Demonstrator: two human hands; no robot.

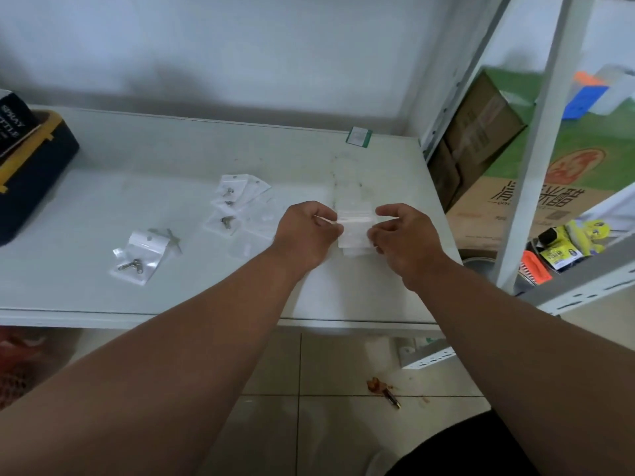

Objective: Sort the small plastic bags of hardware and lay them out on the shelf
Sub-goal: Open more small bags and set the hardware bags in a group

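two hands: left hand (305,231) and right hand (405,235) each pinch an end of a small stack of clear bags (354,228), just above the shelf (137,149)
done: two clusters laid out, one (237,204) mid-shelf, one (141,255) left
left: the held stack
room: white wall, toolbox (31,173) far left, cardboard boxes (481,132) right

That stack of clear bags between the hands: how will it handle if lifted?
Probably floppy: the stack of bags is thin clear film, pinched at both ends by the left hand and right hand. Likely light, since no hardware shows through. Its glossy layers already sit unevenly, so they may slide apart.
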